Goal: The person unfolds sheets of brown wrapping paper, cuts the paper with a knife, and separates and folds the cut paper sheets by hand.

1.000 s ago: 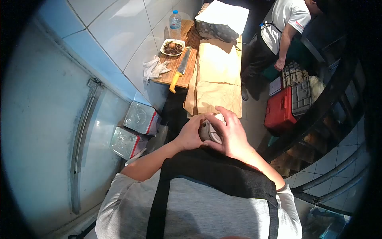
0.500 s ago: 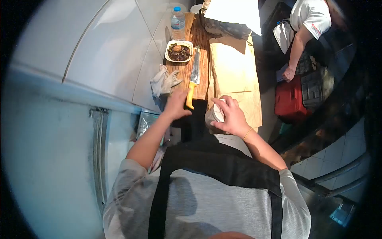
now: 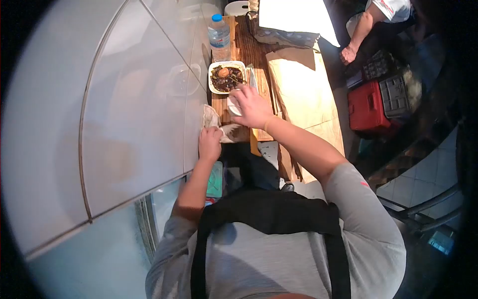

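Observation:
My left hand (image 3: 211, 142) is closed on the near end of a crumpled whitish cloth (image 3: 211, 114) beside the tiled wall. With fingers curled, my right hand (image 3: 253, 107) holds a small round container with a white lid (image 3: 233, 106) over the wooden board (image 3: 239, 132). Just beyond it sits a square white bowl (image 3: 212, 85) of dark food with a round brown piece on top. A knife (image 3: 253, 78) lies to the right of the bowl; my right hand and wrist cover its middle, and its yellow handle shows nearer me.
A water bottle (image 3: 219, 40) with a blue cap stands behind the bowl. Brown paper (image 3: 301, 94) lies to the right of the board. Farther right are a red case (image 3: 366, 107) and another person's forearm (image 3: 359, 35). The tiled wall (image 3: 139, 114) borders the left.
My right hand has carried the lidded container from the brown paper's edge leftward and forward to near the bowl. My left hand has closed on the cloth. The camera view has shifted.

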Demonstrator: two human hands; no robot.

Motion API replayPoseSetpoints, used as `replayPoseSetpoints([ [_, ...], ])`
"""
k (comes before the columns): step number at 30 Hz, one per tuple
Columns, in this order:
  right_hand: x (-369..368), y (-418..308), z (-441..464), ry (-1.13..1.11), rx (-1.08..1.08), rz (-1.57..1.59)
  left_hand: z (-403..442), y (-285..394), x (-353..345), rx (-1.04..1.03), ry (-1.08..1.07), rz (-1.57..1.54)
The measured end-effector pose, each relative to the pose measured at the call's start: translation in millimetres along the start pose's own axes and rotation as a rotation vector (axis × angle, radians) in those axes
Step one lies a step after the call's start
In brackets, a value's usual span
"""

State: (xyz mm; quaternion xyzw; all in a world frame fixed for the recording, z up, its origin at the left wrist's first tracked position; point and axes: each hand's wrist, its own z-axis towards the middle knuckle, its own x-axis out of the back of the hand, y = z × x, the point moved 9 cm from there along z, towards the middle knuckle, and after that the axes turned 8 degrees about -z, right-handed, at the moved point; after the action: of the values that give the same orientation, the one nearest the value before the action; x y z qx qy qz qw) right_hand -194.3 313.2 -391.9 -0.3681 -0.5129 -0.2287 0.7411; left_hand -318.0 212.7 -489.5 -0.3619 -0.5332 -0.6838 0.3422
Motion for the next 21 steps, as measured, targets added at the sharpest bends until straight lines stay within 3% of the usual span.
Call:
replayPoseSetpoints([
  [6,-64,-17,45,-0.060,0.035,-0.033,-23,41,27,-0.164,0.119,-0.145],
  [8,-78,-18,49,-0.129,0.018,-0.031,-22,36,23,-0.168,0.117,-0.134],
  [12,-67,-27,48,-0.019,0.001,-0.155,-5,21,19,-0.076,0.109,-0.057],
  [15,-24,-40,11,0.127,0.026,-0.025,2,-17,-21,0.076,0.120,0.134],
  [16,-17,-38,-6,0.169,0.045,0.051,-6,-61,-46,0.406,0.101,-0.270],
  [19,1,-25,-76,0.117,-0.016,0.118,7,-29,-39,0.184,-0.128,-0.006],
  [21,9,-6,-130,0.067,-0.106,0.116,3,-8,-27,0.179,-0.130,0.043],
])
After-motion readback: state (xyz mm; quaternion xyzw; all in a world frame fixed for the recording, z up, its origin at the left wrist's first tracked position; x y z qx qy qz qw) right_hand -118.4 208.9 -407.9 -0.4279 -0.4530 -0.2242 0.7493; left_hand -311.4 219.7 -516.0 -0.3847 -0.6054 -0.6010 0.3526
